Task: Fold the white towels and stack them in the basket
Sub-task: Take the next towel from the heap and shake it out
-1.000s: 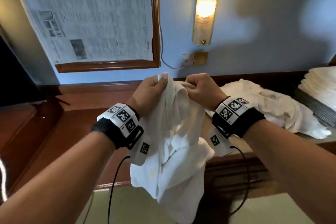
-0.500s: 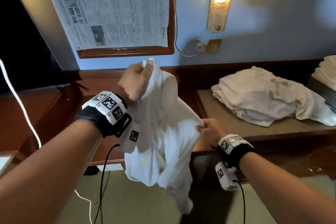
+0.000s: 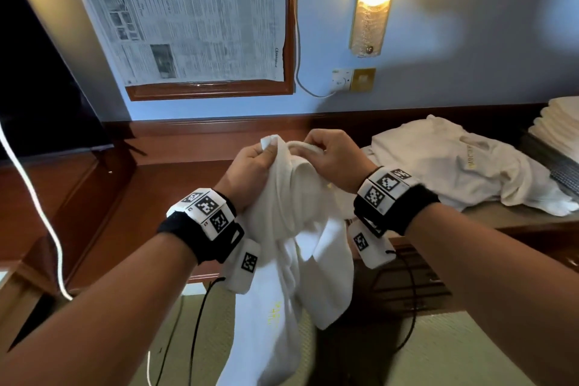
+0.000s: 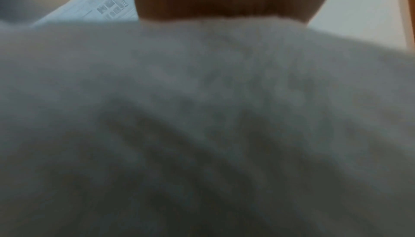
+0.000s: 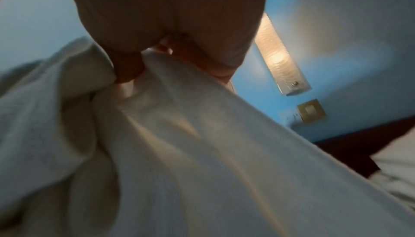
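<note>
A white towel (image 3: 291,260) hangs crumpled in the air in front of me, its lower part reaching toward the floor. My left hand (image 3: 253,163) grips its top corner, thumb pressed on the cloth. Close beside it, my right hand (image 3: 332,153) pinches the rolled top edge. In the left wrist view the towel (image 4: 202,116) fills nearly the whole picture, blurred. The right wrist view shows my fingers (image 5: 128,70) curled into the towel (image 5: 179,152). A heap of loose white towels (image 3: 454,172) lies on the low bench at the right.
A stack of folded white towels (image 3: 560,122) sits in a dark woven basket (image 3: 554,163) at the far right. A wooden desk (image 3: 175,191) is ahead, with a black screen (image 3: 37,78) to the left. A framed newspaper (image 3: 194,16) and a lit wall lamp (image 3: 372,0) hang above.
My right hand, which held the towel's lower edge half a second ago, has come up beside the left hand and now pinches the top edge. The towel hangs bunched again.
</note>
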`<state>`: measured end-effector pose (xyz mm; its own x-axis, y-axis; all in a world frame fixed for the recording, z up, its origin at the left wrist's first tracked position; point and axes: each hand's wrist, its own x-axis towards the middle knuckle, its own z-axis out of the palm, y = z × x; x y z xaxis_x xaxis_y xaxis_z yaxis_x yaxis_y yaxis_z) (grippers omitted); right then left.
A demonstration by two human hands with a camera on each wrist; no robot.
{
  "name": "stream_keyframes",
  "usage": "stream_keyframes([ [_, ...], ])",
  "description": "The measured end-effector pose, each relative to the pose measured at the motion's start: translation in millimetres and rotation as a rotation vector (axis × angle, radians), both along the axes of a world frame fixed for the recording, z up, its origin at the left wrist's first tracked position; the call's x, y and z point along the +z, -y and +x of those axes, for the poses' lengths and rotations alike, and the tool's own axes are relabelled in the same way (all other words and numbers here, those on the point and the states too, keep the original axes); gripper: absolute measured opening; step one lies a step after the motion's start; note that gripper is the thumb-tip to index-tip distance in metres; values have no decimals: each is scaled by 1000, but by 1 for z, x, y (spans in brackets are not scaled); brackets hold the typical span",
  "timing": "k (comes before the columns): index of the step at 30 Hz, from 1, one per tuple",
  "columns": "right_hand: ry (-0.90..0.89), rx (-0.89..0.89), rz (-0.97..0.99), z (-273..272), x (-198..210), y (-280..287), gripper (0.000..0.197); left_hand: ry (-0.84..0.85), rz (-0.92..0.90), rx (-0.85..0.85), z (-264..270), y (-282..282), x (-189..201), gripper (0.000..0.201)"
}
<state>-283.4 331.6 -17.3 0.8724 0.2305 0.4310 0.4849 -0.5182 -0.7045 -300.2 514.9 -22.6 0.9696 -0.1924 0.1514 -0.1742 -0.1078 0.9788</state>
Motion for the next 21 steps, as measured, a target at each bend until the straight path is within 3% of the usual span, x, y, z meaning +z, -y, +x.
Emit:
stream_keyframes([
  [4,-137,33,-27,-14,-46,21,21,10,12,65,4,-1,0,41],
  [9,-367,-70,-15,-24,-111,52,24,-12,-14,65,5,7,-3,38],
  [11,-457,-53,-58,-30,-124,61,22,51,45,135,7,7,-3,38],
  [13,-484,-56,-104,-32,-135,68,27,145,114,199,11,6,-3,40],
  [17,-553,-99,-110,-30,-155,75,12,170,93,259,13,8,2,37],
  [21,-509,-184,-162,-30,-167,66,27,207,94,227,8,14,12,40],
])
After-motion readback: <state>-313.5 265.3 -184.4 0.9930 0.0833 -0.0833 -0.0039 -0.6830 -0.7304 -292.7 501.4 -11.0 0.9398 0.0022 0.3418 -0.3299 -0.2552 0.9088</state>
